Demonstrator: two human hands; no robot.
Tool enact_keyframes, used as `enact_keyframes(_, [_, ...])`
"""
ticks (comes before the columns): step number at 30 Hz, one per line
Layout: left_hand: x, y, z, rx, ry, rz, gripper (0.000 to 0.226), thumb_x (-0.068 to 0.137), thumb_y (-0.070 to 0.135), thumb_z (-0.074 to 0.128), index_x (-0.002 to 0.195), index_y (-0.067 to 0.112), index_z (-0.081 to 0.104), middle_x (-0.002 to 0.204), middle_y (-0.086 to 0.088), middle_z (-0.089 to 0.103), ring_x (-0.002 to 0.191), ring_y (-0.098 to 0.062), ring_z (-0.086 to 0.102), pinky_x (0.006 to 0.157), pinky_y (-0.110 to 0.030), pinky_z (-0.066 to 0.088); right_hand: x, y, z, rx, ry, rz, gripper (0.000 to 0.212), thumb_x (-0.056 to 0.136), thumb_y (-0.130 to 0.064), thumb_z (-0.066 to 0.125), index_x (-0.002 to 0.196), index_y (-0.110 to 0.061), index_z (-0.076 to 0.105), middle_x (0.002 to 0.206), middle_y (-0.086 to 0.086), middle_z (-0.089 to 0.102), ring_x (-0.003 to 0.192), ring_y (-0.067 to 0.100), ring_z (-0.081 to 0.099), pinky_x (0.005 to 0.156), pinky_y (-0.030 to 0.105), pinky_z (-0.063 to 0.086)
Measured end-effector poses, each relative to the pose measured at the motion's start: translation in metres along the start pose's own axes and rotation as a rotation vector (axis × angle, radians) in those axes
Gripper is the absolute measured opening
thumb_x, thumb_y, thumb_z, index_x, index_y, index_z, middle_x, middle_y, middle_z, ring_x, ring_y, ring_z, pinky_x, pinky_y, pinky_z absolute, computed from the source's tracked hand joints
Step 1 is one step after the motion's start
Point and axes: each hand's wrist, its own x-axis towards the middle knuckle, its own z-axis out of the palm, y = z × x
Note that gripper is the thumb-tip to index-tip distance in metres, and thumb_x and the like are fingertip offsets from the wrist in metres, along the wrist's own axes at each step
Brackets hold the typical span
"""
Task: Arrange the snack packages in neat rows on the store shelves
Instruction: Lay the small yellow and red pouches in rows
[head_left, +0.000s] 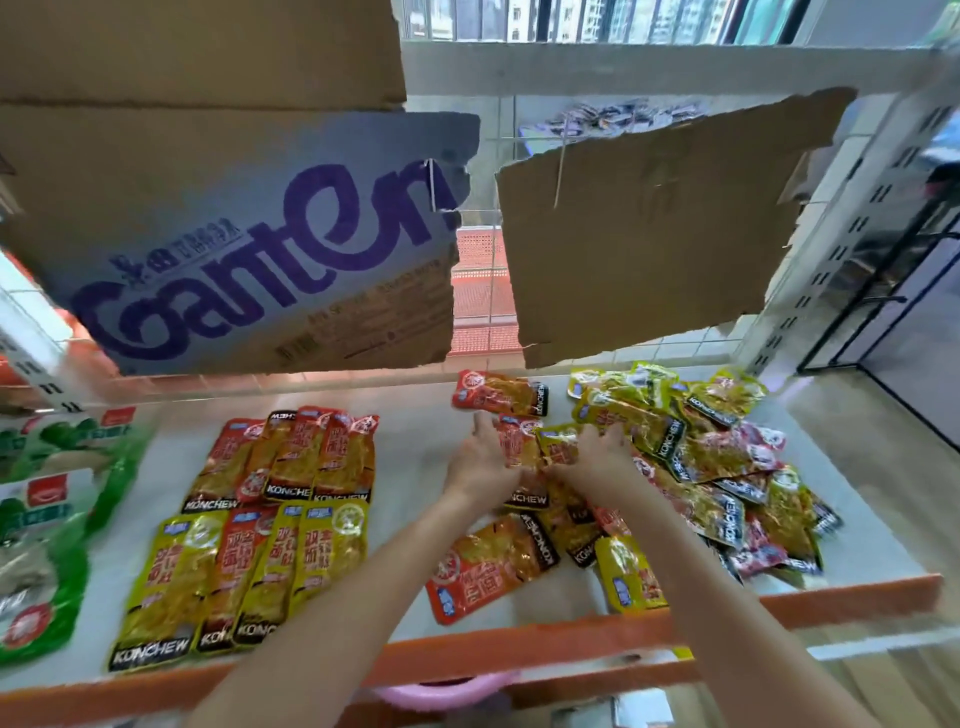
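Red and yellow KONCHEW snack packets lie on a white shelf with an orange front edge. On the left, two neat rows stand: a back row and a front row. A loose heap covers the right side. My left hand holds a red packet at the heap's left edge. My right hand grips a yellow packet right beside it. One red packet lies alone behind my hands, and another red one lies flat in front.
Green snack bags fill the shelf's far left. Two cardboard sheets, one printed and one plain, hang behind and above the shelf. A perforated upright bounds the right side. Something pink shows below the shelf edge.
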Motion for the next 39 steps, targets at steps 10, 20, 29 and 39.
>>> enact_keyframes(10, [-0.014,-0.024,-0.062,0.016,0.114,0.082,0.043,0.082,0.014,0.067,0.116,0.013,0.041,0.098,0.000,0.055,0.088,-0.017,0.055,0.067,-0.023,0.035,0.011,-0.006,0.007,-0.001,0.023,-0.170,0.048,0.083,-0.049,0.061,0.124,-0.030,0.046,0.141,0.015,0.024,0.132,0.037,0.020,0.107,0.048,0.026])
enact_keyframes(20, [-0.020,-0.080,-0.105,0.364,0.157,0.019,0.041,0.086,0.026,0.064,0.123,0.014,0.048,0.125,-0.004,0.048,0.116,-0.023,0.048,0.091,-0.031,0.038,-0.001,-0.052,0.024,0.221,0.152,-0.290,0.043,0.084,-0.044,0.058,0.116,-0.016,0.050,0.126,0.013,0.036,0.120,0.031,0.031,0.103,0.037,0.025])
enact_keyframes(29, [-0.022,-0.086,-0.103,0.498,0.133,0.050,0.043,0.085,0.039,0.062,0.122,0.020,0.049,0.123,-0.002,0.035,0.118,-0.020,0.037,0.099,-0.030,0.035,0.009,-0.102,0.051,0.303,0.128,-0.402,0.042,0.090,-0.043,0.055,0.110,-0.006,0.052,0.120,0.012,0.037,0.113,0.026,0.039,0.098,0.031,0.035])
enact_keyframes(39, [-0.009,-0.057,-0.077,0.349,0.160,0.264,0.032,0.089,0.033,0.057,0.116,0.015,0.054,0.112,-0.002,0.047,0.112,-0.018,0.042,0.096,-0.029,0.035,0.034,-0.046,0.025,0.114,0.246,-0.415,0.036,0.089,-0.021,0.055,0.123,-0.011,0.050,0.128,0.009,0.044,0.121,0.025,0.038,0.099,0.031,0.032])
